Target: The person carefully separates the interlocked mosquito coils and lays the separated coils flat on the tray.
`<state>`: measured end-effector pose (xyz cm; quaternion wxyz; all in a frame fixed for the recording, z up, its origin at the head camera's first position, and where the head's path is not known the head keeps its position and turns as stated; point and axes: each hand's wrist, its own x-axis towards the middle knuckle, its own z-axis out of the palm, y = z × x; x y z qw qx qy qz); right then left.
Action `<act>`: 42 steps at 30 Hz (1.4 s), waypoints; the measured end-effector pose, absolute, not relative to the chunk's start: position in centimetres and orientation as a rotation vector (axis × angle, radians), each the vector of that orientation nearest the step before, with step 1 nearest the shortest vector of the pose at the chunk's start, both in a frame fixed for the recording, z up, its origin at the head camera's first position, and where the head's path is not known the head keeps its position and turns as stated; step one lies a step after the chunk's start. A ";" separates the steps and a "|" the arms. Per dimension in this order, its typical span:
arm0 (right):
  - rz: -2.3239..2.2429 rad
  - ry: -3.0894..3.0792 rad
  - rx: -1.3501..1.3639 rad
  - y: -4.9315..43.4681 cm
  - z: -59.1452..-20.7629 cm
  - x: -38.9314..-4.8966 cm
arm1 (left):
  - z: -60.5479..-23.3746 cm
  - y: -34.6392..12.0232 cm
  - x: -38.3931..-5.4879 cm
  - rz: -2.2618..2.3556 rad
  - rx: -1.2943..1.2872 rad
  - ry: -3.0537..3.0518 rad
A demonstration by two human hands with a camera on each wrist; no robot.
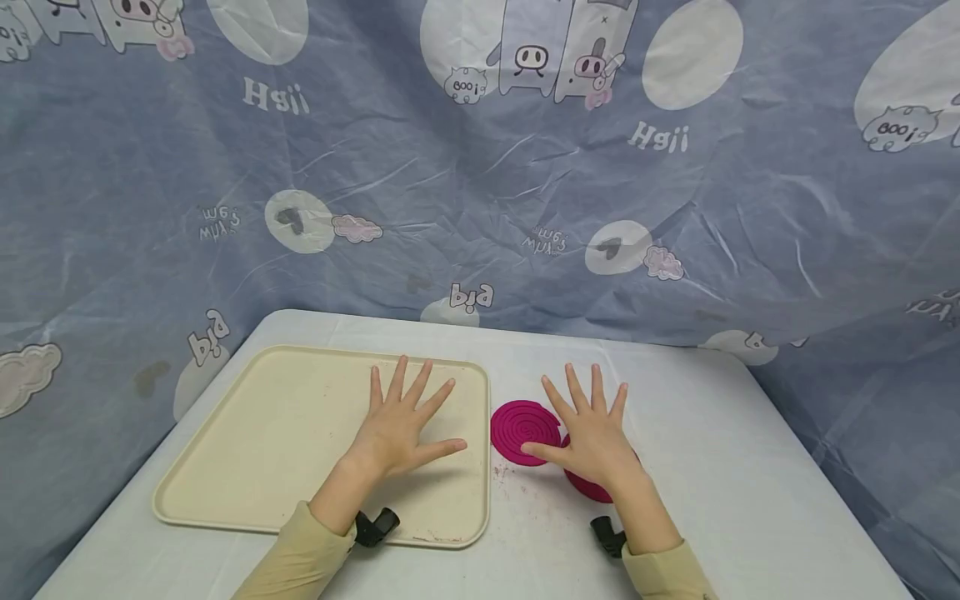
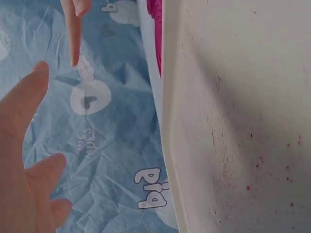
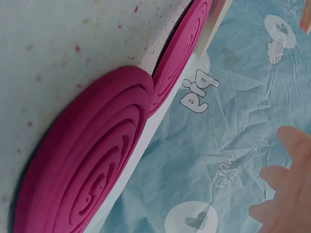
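Above the right part of a cream tray, my left hand is held with its fingers straight and spread, and nothing is in it. My right hand is likewise spread and empty, over two round magenta mats with spiral grooves. One mat lies flat beside the tray's right edge, partly behind the right thumb. The other mat is mostly hidden under the right hand. In the right wrist view, the nearer mat and the farther mat lie edge to edge.
The white table carries the tray on its left side. Small reddish specks dot the tray and the table near the mats. A blue printed sheet hangs behind the table and down its sides. A black strap device sits at each wrist.
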<state>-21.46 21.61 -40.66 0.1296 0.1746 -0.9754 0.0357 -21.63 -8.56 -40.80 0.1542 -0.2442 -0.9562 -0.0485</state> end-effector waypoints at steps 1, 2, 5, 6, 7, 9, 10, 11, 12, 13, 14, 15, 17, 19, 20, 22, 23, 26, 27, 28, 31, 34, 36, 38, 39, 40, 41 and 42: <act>0.110 -2.836 0.503 21.7 -40.6 -21.4 | -40.8 -8.5 -21.6 -0.152 -0.709 -2.742; 0.115 -2.840 0.496 21.7 -40.6 -21.4 | -40.8 -8.4 -21.7 -0.166 -0.719 -2.743; 0.137 -2.850 0.474 21.9 -40.5 -21.3 | -40.7 -8.0 -21.7 -0.201 -0.744 -2.748; 0.145 -2.855 0.466 22.0 -40.5 -21.3 | -40.7 -7.9 -21.6 -0.210 -0.751 -2.754; 0.157 -2.865 0.456 22.1 -40.5 -21.2 | -40.7 -7.7 -21.6 -0.221 -0.761 -2.758; 0.187 -2.882 0.439 22.5 -40.5 -21.2 | -40.7 -7.2 -21.6 -0.247 -0.778 -2.769; 0.207 -2.890 0.430 22.7 -40.5 -21.1 | -40.7 -6.9 -21.6 -0.269 -0.787 -2.777; 0.235 -2.901 0.420 23.0 -40.4 -21.1 | -40.7 -6.5 -21.6 -0.295 -0.796 -2.782; 0.263 -2.909 0.412 23.2 -40.4 -21.1 | -40.7 -6.2 -21.6 -0.317 -0.805 -2.785; 0.297 -2.921 0.402 23.6 -40.4 -21.1 | -40.7 -5.7 -21.6 -0.349 -0.816 -2.789; 0.325 -2.932 0.392 23.9 -40.4 -21.1 | -40.7 -5.3 -21.6 -0.381 -0.823 -2.793; 0.369 -2.947 0.383 24.3 -40.3 -21.2 | -40.8 -4.9 -21.6 -0.414 -0.833 -2.795; 0.461 -2.978 0.362 25.1 -40.2 -21.2 | -40.9 -3.9 -21.6 -0.495 -0.857 -2.788; 0.567 -3.014 0.333 26.0 -40.0 -21.2 | -41.0 -3.0 -21.6 -0.598 -0.880 -2.784; 0.622 -3.028 0.318 26.5 -39.9 -21.2 | -41.1 -2.5 -21.5 -0.651 -0.892 -2.774; 0.723 -3.043 0.289 27.4 -39.8 -21.2 | -41.3 -1.6 -21.5 -0.757 -0.909 -2.750; 0.765 -3.046 0.272 27.9 -39.7 -21.2 | -41.4 -1.1 -21.5 -0.810 -0.912 -2.732; 0.835 -3.036 0.235 29.2 -39.7 -21.4 | -41.9 0.3 -21.3 -0.926 -0.920 -2.653; 0.848 -3.032 0.218 29.6 -39.7 -21.5 | -42.0 0.7 -21.2 -0.969 -0.912 -2.629; 0.862 -3.033 0.204 29.9 -39.8 -21.6 | -42.2 1.1 -21.2 -1.016 -0.898 -2.603; 0.930 -3.037 0.164 30.7 -40.0 -21.6 | -42.8 2.5 -20.9 -1.205 -0.823 -2.536; 0.986 -3.048 0.147 31.5 -40.5 -21.7 | -43.3 3.7 -20.5 -1.467 -0.708 -2.481; 1.023 -3.049 0.140 32.0 -41.0 -21.8 | -43.7 4.5 -20.2 -1.629 -0.640 -2.451; 1.098 -3.042 0.131 32.5 -41.5 -21.9 | -44.1 5.3 -20.1 -1.760 -0.592 -2.429; 1.139 -3.036 0.122 32.7 -41.7 -22.0 | -44.3 5.6 -20.1 -1.812 -0.576 -2.420; 1.179 -3.031 0.114 32.9 -41.9 -22.0 | -44.4 5.9 -20.1 -1.849 -0.561 -2.420; 1.214 -3.027 0.103 33.1 -42.0 -22.1 | -44.5 6.2 -20.1 -1.880 -0.545 -2.425; 1.253 -3.020 0.090 33.2 -42.1 -22.1 | -44.7 6.5 -20.0 -1.907 -0.528 -2.431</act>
